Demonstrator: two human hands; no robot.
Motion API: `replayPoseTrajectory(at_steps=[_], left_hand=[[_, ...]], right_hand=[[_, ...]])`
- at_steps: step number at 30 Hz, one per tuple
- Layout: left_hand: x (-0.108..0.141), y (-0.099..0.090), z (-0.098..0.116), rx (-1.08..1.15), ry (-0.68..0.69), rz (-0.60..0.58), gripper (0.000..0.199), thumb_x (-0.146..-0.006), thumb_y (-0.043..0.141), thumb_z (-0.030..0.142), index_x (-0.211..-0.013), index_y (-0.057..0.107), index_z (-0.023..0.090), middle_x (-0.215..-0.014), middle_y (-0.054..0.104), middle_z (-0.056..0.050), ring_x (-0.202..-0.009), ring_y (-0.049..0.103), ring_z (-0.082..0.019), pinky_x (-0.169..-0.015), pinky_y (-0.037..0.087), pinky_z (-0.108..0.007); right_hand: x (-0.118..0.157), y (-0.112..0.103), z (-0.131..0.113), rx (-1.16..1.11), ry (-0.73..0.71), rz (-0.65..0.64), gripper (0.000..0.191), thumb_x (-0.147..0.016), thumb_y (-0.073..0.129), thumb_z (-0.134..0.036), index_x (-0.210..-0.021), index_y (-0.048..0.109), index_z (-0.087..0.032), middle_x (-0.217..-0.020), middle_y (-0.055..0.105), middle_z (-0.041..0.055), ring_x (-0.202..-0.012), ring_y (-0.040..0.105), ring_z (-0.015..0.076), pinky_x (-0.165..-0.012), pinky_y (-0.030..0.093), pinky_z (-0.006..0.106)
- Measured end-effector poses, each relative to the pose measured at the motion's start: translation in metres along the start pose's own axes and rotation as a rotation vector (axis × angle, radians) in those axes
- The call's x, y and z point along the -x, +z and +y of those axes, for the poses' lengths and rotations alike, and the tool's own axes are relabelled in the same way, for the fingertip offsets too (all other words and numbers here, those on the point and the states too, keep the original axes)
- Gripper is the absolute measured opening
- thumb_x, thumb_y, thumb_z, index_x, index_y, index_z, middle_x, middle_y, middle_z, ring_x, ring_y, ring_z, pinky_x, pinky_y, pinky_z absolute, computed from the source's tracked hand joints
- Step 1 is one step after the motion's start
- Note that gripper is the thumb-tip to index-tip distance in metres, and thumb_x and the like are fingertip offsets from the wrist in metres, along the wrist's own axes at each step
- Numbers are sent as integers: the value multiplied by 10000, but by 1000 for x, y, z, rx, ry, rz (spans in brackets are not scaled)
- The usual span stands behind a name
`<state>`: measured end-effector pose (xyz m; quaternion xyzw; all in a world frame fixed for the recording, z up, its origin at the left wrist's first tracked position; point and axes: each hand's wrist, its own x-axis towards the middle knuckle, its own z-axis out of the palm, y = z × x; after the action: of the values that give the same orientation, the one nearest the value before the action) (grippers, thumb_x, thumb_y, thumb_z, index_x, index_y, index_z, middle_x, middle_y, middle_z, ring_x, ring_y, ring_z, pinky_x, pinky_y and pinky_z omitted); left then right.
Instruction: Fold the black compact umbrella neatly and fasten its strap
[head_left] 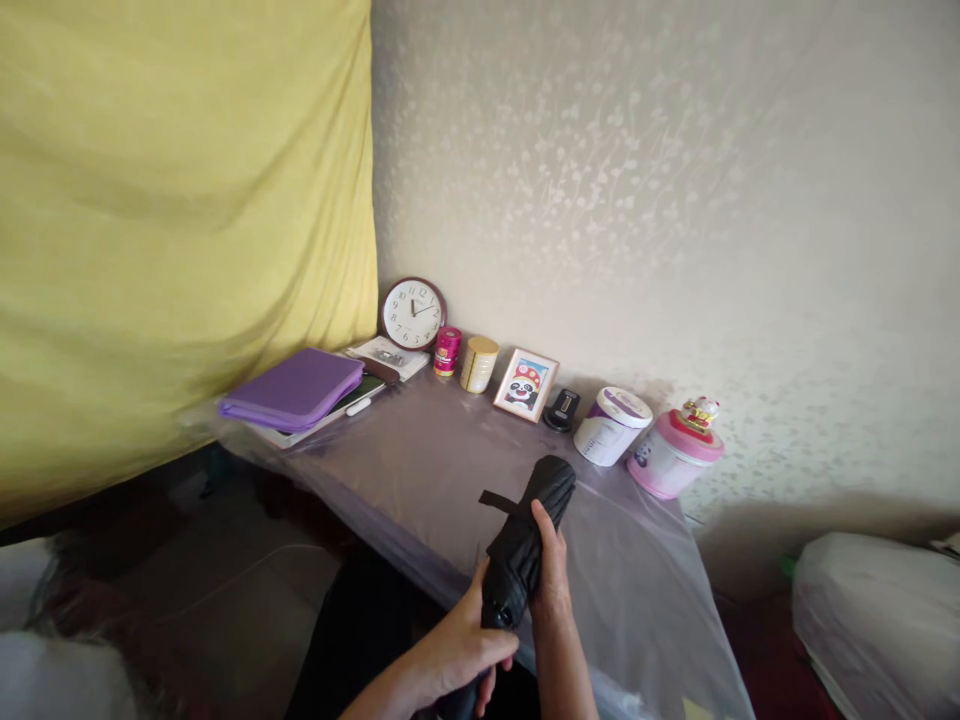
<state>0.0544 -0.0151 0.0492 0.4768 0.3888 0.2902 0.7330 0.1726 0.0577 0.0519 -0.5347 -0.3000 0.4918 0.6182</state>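
Observation:
A folded black umbrella (517,560) is held in both hands, tilted away from me over the near edge of the table. My left hand (472,635) is closed round its lower end, by the handle. Higher up, my right hand (551,560) grips the rolled canopy from the right side, its thumb lying along the cloth. The umbrella's strap (498,501) sticks out loose to the left. Part of the handle is hidden under my left hand.
Along the wall stand a clock (414,313), a pink can (447,352), a yellow-lidded tin (478,364), a picture frame (526,384), a black device (562,410), a white tub (613,427) and a pink container (667,458). A purple folder (296,388) lies at left.

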Motion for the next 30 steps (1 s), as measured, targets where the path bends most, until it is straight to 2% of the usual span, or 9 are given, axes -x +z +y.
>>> replayPoseTrajectory(at_steps=[3,6,9,13,18,20,24,27,30], left_hand=[[-8,0,-10,-305,8,210,816,-717,475,164,-1389,22,256,-654,561,20,-456,526,-128,-517,454,-275],[-13,-5,-19,-723,96,411,821,-687,492,87,-1401,110,218,-929,613,-86,-823,598,-204,-774,436,-315],[-13,-12,-20,-867,95,391,821,-696,494,88,-1407,106,224,-1082,581,-110,-968,562,-230,-856,397,-329],[-13,-18,-7,-586,210,299,931,-678,611,248,-1409,36,226,-1254,481,-127,-1021,542,-223,-867,419,-323],[-24,-19,12,-312,50,204,897,-793,478,470,-1377,-164,247,-983,619,-109,-564,598,-174,-497,486,-322],[-32,-23,14,-426,114,265,871,-786,501,431,-1397,-89,237,-1035,605,-119,-630,615,-185,-575,499,-337],[-46,-37,12,-866,314,381,843,-738,575,308,-1408,67,252,-1280,462,-105,-1062,527,-237,-887,409,-334],[-52,-45,10,-1083,229,391,784,-766,548,302,-1403,91,288,-1198,513,-97,-1008,558,-250,-842,418,-339],[-56,-47,8,-1146,193,399,746,-761,558,279,-1391,160,291,-1149,531,-103,-966,574,-263,-817,422,-352]], right_hand=[[-2,-1,5,74,-15,2,557,-615,686,-487,-1042,575,-148,-711,644,3,-632,614,184,-584,504,289],[-4,2,11,121,-38,46,552,-588,720,-460,-1014,574,-140,-748,660,21,-679,626,199,-611,507,295],[-5,3,14,70,-12,51,532,-584,728,-450,-988,574,-140,-728,660,18,-647,624,194,-594,510,298],[-6,1,18,0,11,17,498,-606,710,-453,-973,589,-138,-715,658,11,-624,620,183,-587,507,293],[-14,-3,25,22,13,-7,520,-615,691,-475,-984,600,-120,-728,668,21,-636,628,198,-588,498,299],[-21,-5,25,68,-29,5,515,-606,698,-466,-984,599,-130,-776,676,21,-711,635,213,-638,494,305],[-36,-11,23,298,-154,109,454,-525,750,-424,-873,621,-161,-774,673,26,-826,613,249,-721,449,317],[-42,-15,25,409,-277,183,518,-463,784,-386,-907,624,-173,-737,644,28,-818,593,261,-720,417,322],[-43,-16,28,488,-423,143,585,-509,765,-396,-1036,614,-191,-773,598,14,-701,559,205,-702,412,321]])
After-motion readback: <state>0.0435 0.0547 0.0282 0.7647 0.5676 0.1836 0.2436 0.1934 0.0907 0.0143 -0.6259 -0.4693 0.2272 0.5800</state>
